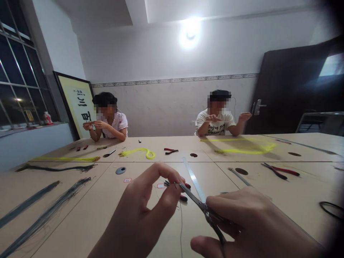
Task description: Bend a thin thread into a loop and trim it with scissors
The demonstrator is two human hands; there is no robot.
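My left hand (150,204) is closed in a pinch, thumb against forefinger, on a thin grey line (181,229). The line hangs down below the fingers, and a tiny curved bit like a hook shows at the pinch. My right hand (247,218) grips a pair of metal scissors (200,205), with fingers around the handles. The scissor tips touch or nearly touch my left fingertips; whether the line is between the blades cannot be made out. Behind my left fingertips, red-and-black pliers (184,197) lie on the table, partly hidden. A steel ruler (193,179) lies beyond the scissors.
Bundles of grey line (51,211) lie at the left. Yellow line bundles (139,152) lie farther back. More pliers (282,171) rest at the right, near a round table hole (242,171). Two people (111,122) sit across the table (80,222).
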